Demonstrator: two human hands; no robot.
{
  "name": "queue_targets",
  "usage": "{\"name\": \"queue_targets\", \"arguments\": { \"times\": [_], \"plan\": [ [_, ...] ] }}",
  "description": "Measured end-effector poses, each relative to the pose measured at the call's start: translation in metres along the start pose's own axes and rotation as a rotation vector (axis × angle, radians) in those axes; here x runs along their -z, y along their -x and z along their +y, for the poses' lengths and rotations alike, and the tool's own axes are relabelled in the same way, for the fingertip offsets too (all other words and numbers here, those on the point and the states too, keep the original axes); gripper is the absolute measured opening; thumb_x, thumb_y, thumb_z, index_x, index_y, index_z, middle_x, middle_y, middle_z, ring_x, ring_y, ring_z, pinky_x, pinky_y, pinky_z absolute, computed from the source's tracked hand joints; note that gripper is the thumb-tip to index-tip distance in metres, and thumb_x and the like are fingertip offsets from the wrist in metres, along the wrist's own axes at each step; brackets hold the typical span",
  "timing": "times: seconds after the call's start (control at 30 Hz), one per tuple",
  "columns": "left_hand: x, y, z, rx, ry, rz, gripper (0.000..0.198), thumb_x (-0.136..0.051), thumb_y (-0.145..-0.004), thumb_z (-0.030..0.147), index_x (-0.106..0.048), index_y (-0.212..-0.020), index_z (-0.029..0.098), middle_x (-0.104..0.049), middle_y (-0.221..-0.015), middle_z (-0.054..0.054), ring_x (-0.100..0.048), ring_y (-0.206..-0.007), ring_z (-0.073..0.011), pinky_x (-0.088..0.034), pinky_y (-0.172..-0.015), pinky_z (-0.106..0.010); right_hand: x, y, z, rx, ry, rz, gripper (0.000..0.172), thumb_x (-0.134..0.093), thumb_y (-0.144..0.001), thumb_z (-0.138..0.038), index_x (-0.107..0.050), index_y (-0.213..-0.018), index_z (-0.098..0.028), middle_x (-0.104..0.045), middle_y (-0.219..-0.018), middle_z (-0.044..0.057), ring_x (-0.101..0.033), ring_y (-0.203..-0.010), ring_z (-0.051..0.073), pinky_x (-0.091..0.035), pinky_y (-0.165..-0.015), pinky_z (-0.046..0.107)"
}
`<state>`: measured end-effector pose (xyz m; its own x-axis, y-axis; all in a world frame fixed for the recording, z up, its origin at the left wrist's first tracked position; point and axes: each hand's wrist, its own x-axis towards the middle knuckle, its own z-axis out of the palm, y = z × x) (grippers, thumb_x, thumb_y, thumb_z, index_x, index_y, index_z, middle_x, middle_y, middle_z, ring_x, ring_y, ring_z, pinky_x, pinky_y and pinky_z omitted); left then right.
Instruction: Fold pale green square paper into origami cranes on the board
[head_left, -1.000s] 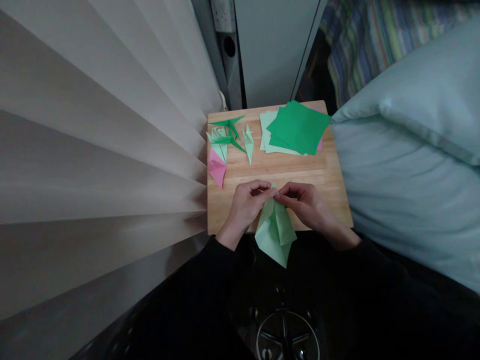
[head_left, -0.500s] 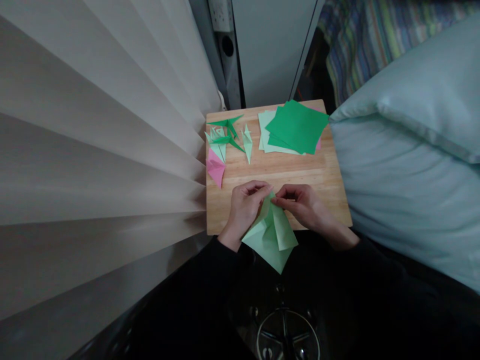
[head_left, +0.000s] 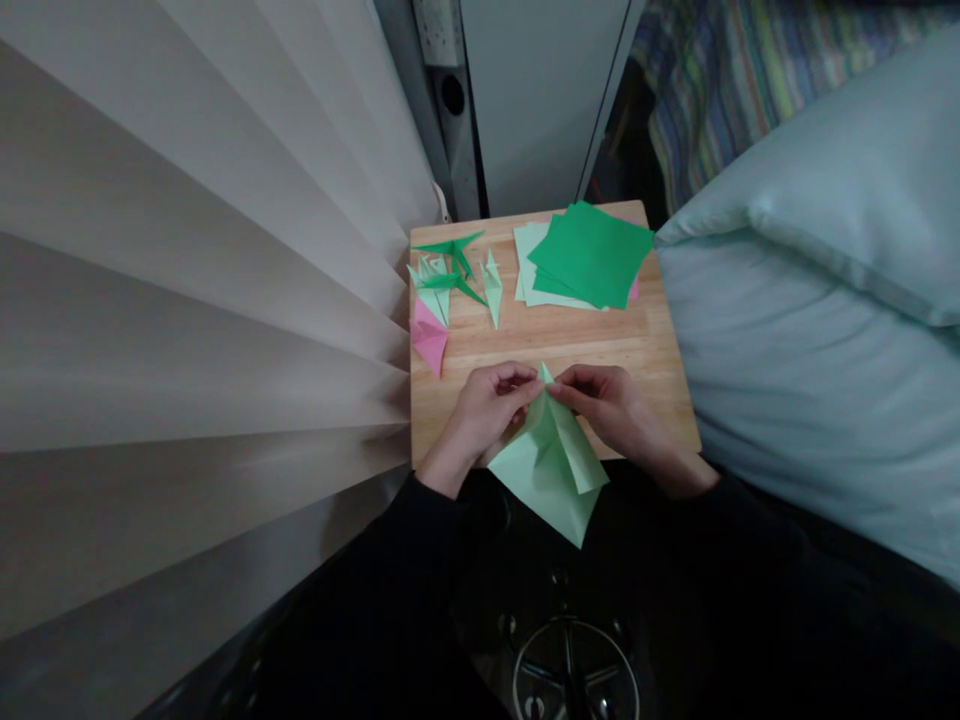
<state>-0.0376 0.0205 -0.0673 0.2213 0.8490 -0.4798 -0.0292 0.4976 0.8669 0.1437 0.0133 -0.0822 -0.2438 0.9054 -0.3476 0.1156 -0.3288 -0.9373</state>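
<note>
A light green sheet of paper (head_left: 551,455), partly folded, hangs past the front edge of the wooden table (head_left: 480,350). Its narrow top point rises between my two hands. My left hand (head_left: 491,405) pinches the paper just below that tip from the left. From the right, my right hand (head_left: 604,400) pinches it at nearly the same height, thumb and finger together. The lower part spreads wide, with a raised crease down its right half.
Dark green sheets (head_left: 592,255) lie over light green sheets (head_left: 530,265) at the back right. Folded green pieces (head_left: 450,280), a pale folded piece (head_left: 492,290) and a pink piece (head_left: 430,335) lie back left. A pleated curtain (head_left: 225,300) borders the left, bedding (head_left: 795,300) the right.
The paper's tip now shows above my fingers, and its lower part has swung slightly right and opened wider. My right fingers have closed in nearer the left ones.
</note>
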Motion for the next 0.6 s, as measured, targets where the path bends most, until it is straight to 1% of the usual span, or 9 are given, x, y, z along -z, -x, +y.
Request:
{"name": "queue_targets", "arguments": {
  "times": [0.13, 0.23, 0.4, 0.47, 0.6],
  "plan": [
    [0.003, -0.001, 0.0, -0.045, -0.059, -0.036, 0.029, -0.084, -0.071, 0.041, -0.071, -0.074, 0.015, -0.056, -0.057, 0.003, -0.045, -0.049, -0.0075, -0.03, -0.047, -0.023, 0.0, 0.001, -0.001, -0.006, -0.014, -0.011, 0.034, -0.07, -0.085, -0.052, -0.069, -0.074, -0.02, -0.063, -0.068, 0.0, -0.055, -0.064, 0.015, -0.046, -0.06, 0.03],
    [0.005, -0.001, 0.001, -0.034, -0.098, -0.039, 0.024, -0.082, -0.071, 0.037, -0.073, -0.073, 0.015, -0.06, -0.06, 0.001, -0.045, -0.049, -0.0075, -0.03, -0.048, -0.023, -0.001, 0.002, -0.004, -0.015, -0.056, 0.0, 0.034, -0.071, -0.084, -0.052, -0.068, -0.074, -0.02, -0.064, -0.068, 0.001, -0.058, -0.064, 0.015, -0.05, -0.062, 0.03],
    [0.005, 0.002, 0.005, 0.038, -0.07, -0.089, 0.018, -0.083, -0.066, 0.032, -0.074, -0.07, 0.016, -0.059, -0.059, 0.002, -0.044, -0.049, -0.0068, -0.028, -0.047, -0.023, 0.002, 0.003, -0.013, -0.035, -0.126, -0.039, 0.034, -0.079, -0.077, -0.052, -0.067, -0.071, -0.02, -0.064, -0.067, 0.0, -0.059, -0.064, 0.014, -0.054, -0.063, 0.03],
    [0.005, 0.004, 0.008, 0.077, -0.018, -0.108, 0.02, -0.085, -0.064, 0.032, -0.074, -0.069, 0.016, -0.058, -0.058, 0.002, -0.041, -0.048, -0.006, -0.025, -0.046, -0.023, 0.003, 0.004, -0.017, -0.079, -0.189, -0.068, 0.033, -0.082, -0.075, -0.05, -0.069, -0.072, -0.02, -0.065, -0.069, 0.0, -0.059, -0.064, 0.013, -0.054, -0.063, 0.029],
    [0.005, 0.007, 0.011, 0.166, 0.078, -0.138, 0.023, -0.089, -0.059, 0.031, -0.074, -0.067, 0.015, -0.057, -0.058, 0.003, -0.038, -0.047, -0.0039, -0.019, -0.045, -0.023, 0.005, 0.009, -0.024, -0.189, -0.344, -0.12, 0.027, -0.086, -0.071, -0.042, -0.073, -0.075, -0.018, -0.067, -0.07, -0.001, -0.06, -0.065, 0.011, -0.052, -0.063, 0.025]
  ]
}}
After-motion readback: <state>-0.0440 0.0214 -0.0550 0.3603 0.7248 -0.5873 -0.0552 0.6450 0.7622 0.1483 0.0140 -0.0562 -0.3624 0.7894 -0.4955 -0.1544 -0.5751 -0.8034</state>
